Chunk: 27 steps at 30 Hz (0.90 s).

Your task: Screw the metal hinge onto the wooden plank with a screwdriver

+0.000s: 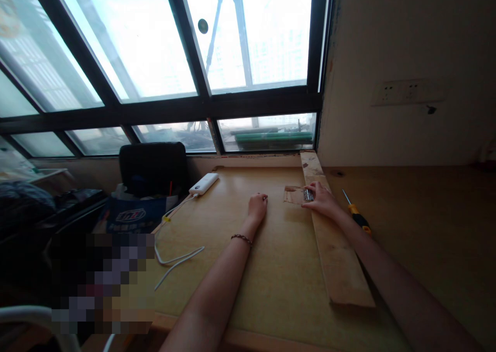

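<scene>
My right hand (322, 201) rests over a long wooden plank (344, 269), its thumb and fingers pinching a small shiny metal hinge (308, 195). The hinge stands at the plank's left edge, by a small flat piece of wood (293, 195) that lies on the table. My left hand (257, 205) is closed in a loose fist on the tabletop, left of that piece. Whatever its fingers may hold is hidden. A yellow and black screwdriver (360, 220) lies right of the plank, close to my right forearm, with its tip pointing away.
On the wooden table (287, 269), a white power bank (204, 184) sits at the left edge with a white cable (182, 259) trailing from it. Beyond the left edge are a black chair (153, 168) and a blue bag (127, 217). A window and wall close off the far side.
</scene>
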Motion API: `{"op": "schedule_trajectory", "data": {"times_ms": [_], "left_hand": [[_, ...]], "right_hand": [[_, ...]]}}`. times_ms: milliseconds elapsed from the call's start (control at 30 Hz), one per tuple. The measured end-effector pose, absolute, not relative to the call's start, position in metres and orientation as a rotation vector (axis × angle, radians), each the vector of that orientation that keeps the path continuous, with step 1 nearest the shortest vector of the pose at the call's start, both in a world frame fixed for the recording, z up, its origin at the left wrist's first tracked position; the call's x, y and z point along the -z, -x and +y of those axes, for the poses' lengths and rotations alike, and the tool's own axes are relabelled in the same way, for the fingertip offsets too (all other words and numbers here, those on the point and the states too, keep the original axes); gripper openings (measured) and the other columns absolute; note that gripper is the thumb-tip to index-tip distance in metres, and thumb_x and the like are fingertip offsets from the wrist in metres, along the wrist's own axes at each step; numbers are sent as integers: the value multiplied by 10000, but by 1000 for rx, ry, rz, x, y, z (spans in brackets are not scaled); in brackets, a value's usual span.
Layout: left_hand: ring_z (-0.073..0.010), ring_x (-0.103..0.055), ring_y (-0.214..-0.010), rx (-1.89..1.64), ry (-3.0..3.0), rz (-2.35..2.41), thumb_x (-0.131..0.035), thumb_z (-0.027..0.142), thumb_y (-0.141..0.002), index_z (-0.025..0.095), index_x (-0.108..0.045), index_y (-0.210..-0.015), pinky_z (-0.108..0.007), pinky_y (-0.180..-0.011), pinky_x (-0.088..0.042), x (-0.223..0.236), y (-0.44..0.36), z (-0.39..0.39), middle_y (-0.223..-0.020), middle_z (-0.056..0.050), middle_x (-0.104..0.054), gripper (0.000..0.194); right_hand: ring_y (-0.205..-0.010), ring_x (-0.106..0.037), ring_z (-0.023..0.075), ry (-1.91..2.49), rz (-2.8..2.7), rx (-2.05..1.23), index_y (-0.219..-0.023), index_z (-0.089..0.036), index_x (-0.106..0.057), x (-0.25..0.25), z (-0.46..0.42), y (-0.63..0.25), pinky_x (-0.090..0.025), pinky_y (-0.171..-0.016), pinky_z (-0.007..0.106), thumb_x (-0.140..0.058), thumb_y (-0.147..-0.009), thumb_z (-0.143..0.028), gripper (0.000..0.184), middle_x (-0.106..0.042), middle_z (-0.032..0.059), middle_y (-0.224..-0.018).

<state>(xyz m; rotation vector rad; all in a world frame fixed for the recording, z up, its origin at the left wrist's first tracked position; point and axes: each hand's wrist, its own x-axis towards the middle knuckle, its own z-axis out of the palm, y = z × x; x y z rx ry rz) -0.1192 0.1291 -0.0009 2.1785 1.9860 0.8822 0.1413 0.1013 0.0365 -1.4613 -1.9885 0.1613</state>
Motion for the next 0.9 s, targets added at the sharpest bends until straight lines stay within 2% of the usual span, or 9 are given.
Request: {"op": "schedule_trajectory", "data": {"times_ms": [300, 467, 567, 667, 767, 900], "left_hand": [[-155, -592, -844, -916, -2212, 1905, -452, 140, -813, 147, -693, -896, -249, -815, -433, 4, 120, 132, -899, -95, -655, 255], [-187, -556, -938, -1306, -2187, 1885, -472, 251, -835, 141, -643, -976, -300, -866, -415, -2, 109, 123, -1004, -117, -600, 247], [-177, -555, -857, -1458, -2120, 1731, -446, 370, -851, 152, -644, -799, -304, -826, -418, -7, 87, 110, -899, -93, -600, 299], [-173, -545, -814, -1422, -2035, 1660, -453, 396, -838, 164, -608, -663, -311, -801, -405, -7, 60, 97, -822, -72, -601, 330], [-176, -535, -809, -1384, -1947, 1661, -474, 347, -816, 169, -585, -650, -311, -782, -392, -5, 46, 93, -789, -62, -600, 268], [-184, -527, -825, -1516, -1694, 1811, -417, 336, -827, 176, -569, -684, -307, -776, -384, -10, 65, 106, -805, -61, -600, 263]], "right_hand": [[-1034, -532, 268, 1425, -1985, -156, -1087, -190, -519, -31, 106, -143, -410, -887, 390, -755, -519, -418, 656, -562, 94, -1116], [-1058, -521, 269, 1418, -2008, -152, -1111, -189, -524, -30, 108, -144, -403, -904, 393, -743, -539, -434, 659, -545, 101, -1141], [-1063, -519, 270, 1417, -2013, -148, -1125, -178, -520, -30, 108, -145, -403, -907, 395, -733, -551, -455, 672, -544, 107, -1138], [-1061, -522, 273, 1419, -2015, -129, -1120, -188, -525, -30, 107, -145, -396, -914, 412, -739, -542, -459, 674, -548, 103, -1131], [-1076, -523, 273, 1394, -2010, -130, -1112, -204, -523, -30, 106, -144, -384, -931, 417, -755, -524, -450, 678, -552, 100, -1149], [-1164, -472, 289, 1353, -1960, -175, -1227, -213, -385, -31, 105, -143, -360, -961, 448, -778, -501, -449, 859, -550, 102, -1221]]}}
